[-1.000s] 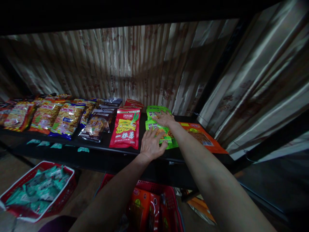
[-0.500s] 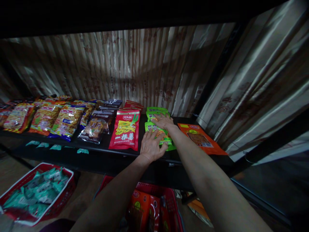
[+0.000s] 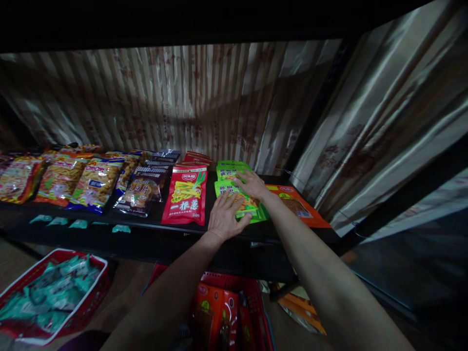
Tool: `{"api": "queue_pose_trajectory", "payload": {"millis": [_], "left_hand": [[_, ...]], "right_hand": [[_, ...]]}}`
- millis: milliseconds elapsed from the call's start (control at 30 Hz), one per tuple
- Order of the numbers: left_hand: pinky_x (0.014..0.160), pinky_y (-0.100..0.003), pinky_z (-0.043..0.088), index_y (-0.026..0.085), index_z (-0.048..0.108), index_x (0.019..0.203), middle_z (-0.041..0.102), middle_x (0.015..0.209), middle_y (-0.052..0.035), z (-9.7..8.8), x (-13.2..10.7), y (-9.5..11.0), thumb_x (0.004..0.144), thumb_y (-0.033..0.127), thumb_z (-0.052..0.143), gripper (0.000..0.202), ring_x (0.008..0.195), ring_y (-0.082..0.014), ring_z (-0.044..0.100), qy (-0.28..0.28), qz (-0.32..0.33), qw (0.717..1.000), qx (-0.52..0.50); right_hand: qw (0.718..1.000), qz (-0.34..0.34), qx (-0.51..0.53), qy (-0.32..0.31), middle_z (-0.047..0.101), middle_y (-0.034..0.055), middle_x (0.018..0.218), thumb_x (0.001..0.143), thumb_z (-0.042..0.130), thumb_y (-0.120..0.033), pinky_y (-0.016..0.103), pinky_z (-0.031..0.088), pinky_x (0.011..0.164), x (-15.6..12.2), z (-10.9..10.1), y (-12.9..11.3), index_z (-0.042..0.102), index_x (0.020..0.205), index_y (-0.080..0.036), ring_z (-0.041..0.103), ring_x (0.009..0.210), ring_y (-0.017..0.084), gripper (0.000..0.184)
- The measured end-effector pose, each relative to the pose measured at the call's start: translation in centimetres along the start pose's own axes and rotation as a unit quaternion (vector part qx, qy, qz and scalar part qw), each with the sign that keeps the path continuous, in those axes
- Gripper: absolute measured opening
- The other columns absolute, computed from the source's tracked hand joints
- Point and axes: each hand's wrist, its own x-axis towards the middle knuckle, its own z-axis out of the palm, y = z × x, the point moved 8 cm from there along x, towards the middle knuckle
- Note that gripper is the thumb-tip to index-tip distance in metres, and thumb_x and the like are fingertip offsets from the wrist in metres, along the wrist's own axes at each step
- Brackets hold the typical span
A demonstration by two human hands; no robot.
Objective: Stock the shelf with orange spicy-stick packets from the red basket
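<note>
Green snack bags (image 3: pixel 252 208) lie on the black shelf (image 3: pixel 183 233), one in front of another. My left hand (image 3: pixel 225 217) rests with spread fingers at the left edge of the front green bag. On the upper part of these bags lies my right hand (image 3: pixel 252 184), its fingers stretched out and apart. Both hands hide part of the printing. A red snack bag (image 3: pixel 185 196) lies just left of my left hand. To the right, partly behind my right forearm, is a flat orange packet (image 3: pixel 302 207).
Dark potato-chip bags (image 3: pixel 137 192) and several yellow and orange snack bags (image 3: pixel 95 183) line the shelf's left side. Below stand a red basket with a white rim (image 3: pixel 107 273) holding teal packets and another red basket (image 3: pixel 261 297) with orange packets. A striped curtain (image 3: pixel 153 107) hangs behind.
The view has shifted slightly, so the shelf goods appear a little further left. My right hand's fingers have spread, and more of the green bags shows between my hands.
</note>
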Motion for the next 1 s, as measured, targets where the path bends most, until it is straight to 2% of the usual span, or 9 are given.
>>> {"api": "queue_pose_trajectory", "payload": {"millis": [133, 333, 567, 700, 867, 1000], "left_hand": [[0.113, -0.043, 0.022, 0.023, 0.056, 0.123, 0.047, 0.138, -0.0053, 0.0, 0.0, -0.1, 0.084, 0.05, 0.044, 0.049, 0.135, -0.0234, 0.029, 0.0, -0.003, 1.0, 0.008], [0.112, -0.048, 0.021, 0.026, 0.051, 0.128, 0.045, 0.139, -0.0058, -0.2, 0.0, -0.3, 0.085, 0.05, 0.042, 0.049, 0.134, -0.0248, 0.03, -0.009, -0.023, 1.0, 0.019], [0.111, -0.049, 0.022, 0.025, 0.053, 0.126, 0.045, 0.139, -0.0068, -0.1, -0.1, -0.4, 0.086, 0.046, 0.042, 0.047, 0.134, -0.0259, 0.032, -0.003, -0.033, 0.999, 0.02], [0.11, -0.05, 0.024, 0.025, 0.054, 0.125, 0.045, 0.14, -0.0068, -0.1, -0.1, -0.5, 0.083, 0.045, 0.046, 0.046, 0.133, -0.0267, 0.033, 0.003, -0.035, 0.999, 0.012], [0.111, -0.05, 0.022, 0.025, 0.052, 0.127, 0.044, 0.14, -0.0053, 0.0, -0.1, -0.7, 0.081, 0.041, 0.05, 0.049, 0.135, -0.0271, 0.03, 0.007, -0.039, 0.999, -0.018], [0.112, -0.05, 0.018, 0.024, 0.048, 0.131, 0.045, 0.14, -0.005, 0.1, -0.1, -0.7, 0.082, 0.041, 0.049, 0.052, 0.136, -0.0259, 0.027, 0.002, -0.033, 0.999, -0.036]], "right_hand": [[1.0, 0.002, 0.026, -0.009, 0.021, 0.0032, 0.152, 0.087, 0.015, -0.063, 0.048, 0.019, 0.108, -0.8, 1.2, 0.1, 0.027, 0.143, -0.029, 0.015, 0.139, 0.027, 0.066], [0.999, 0.023, 0.045, 0.003, 0.012, 0.0029, 0.154, 0.088, 0.011, -0.062, 0.049, 0.015, 0.11, -1.6, 1.7, 0.0, 0.023, 0.144, -0.032, 0.008, 0.141, 0.027, 0.065], [0.998, 0.02, 0.057, 0.004, 0.012, 0.0037, 0.154, 0.088, 0.01, -0.061, 0.048, 0.016, 0.11, -1.5, 2.3, 0.3, 0.022, 0.144, -0.03, 0.007, 0.141, 0.025, 0.065], [0.999, 0.015, 0.048, 0.001, 0.017, 0.0042, 0.153, 0.088, 0.011, -0.063, 0.049, 0.016, 0.109, -1.1, 1.6, 0.4, 0.024, 0.143, -0.029, 0.013, 0.14, 0.027, 0.067], [0.999, 0.008, 0.02, 0.043, 0.023, 0.0046, 0.152, 0.088, 0.01, -0.062, 0.05, 0.015, 0.109, -0.8, -0.7, 0.1, 0.03, 0.142, -0.029, 0.014, 0.139, 0.027, 0.066], [0.999, 0.0, 0.003, 0.033, 0.027, 0.0058, 0.15, 0.087, 0.01, -0.063, 0.05, 0.013, 0.109, 0.3, -1.0, -0.8, 0.033, 0.14, -0.03, 0.015, 0.139, 0.027, 0.066]]}}
